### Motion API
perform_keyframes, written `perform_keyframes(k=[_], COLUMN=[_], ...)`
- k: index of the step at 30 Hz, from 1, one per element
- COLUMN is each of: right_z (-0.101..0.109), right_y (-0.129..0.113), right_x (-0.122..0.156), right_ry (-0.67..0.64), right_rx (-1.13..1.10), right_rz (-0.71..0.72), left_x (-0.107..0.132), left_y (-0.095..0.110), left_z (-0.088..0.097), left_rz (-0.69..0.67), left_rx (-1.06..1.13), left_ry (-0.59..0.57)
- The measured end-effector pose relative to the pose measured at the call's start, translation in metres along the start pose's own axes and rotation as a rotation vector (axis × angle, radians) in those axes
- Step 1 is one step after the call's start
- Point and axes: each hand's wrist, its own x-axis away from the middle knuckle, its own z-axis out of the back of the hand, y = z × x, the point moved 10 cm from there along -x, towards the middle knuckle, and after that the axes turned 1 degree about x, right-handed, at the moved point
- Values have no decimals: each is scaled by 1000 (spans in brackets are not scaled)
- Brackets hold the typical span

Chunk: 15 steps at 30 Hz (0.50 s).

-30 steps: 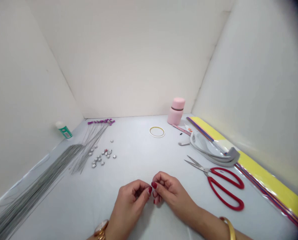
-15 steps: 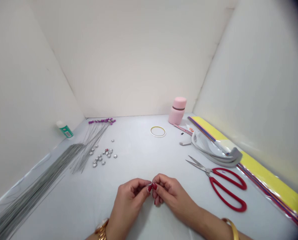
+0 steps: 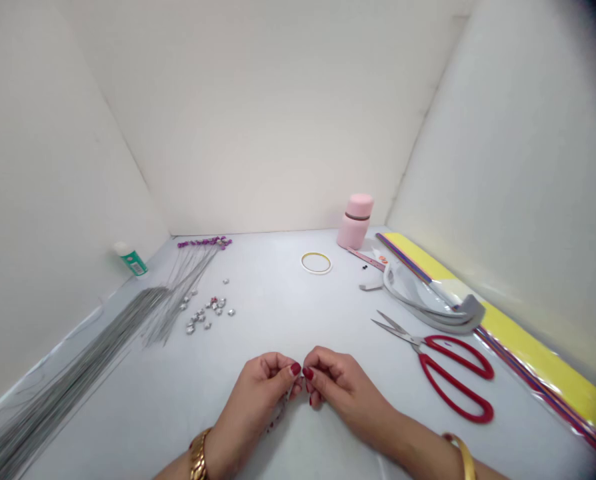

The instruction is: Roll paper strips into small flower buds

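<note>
Both hands meet low in the middle, just above the white tabletop. My left hand [image 3: 263,390] is closed, thumb and index finger pinched on a thin silvery strip [image 3: 279,412] that hangs below its palm. My right hand [image 3: 338,387] is closed in a pinch too, its fingertips almost touching the left ones at a tiny pale end of the strip. Most of the strip is hidden by the fingers. Left of the hands lie several small silver stars [image 3: 201,317], with one reddish piece [image 3: 214,300] among them.
Red-handled scissors [image 3: 428,353] lie open at right, near curved grey strips [image 3: 423,310] and yellow packaged sheets [image 3: 518,340]. Behind are a pink flask [image 3: 355,223] and a tape ring [image 3: 317,263]. Grey wires [image 3: 98,357], purple-tipped stems [image 3: 203,243] and a green-white tube [image 3: 131,259] are at left.
My left hand has rolled its thumb upward and shifted slightly left, so the hanging strip now shows beneath it. My right hand has barely moved.
</note>
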Motion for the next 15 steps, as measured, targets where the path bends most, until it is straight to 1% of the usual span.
perform_keyframes(k=[3,9,13,15], right_z=[0,2,4,4], right_y=[1,8,9,8], right_x=[-1,-1,-1,-1], right_ry=[9,46,62,68], right_rx=[20,-24,-16,-12], right_rz=[8,-7,-6,-6], left_x=[-1,-1,0,-1], left_y=[0,6,12,13], left_z=[3,1,4,5], left_rz=[-18,-102,-176,-186], left_rx=[-71,-149,-316,-336], left_ry=[30,-15,31,46])
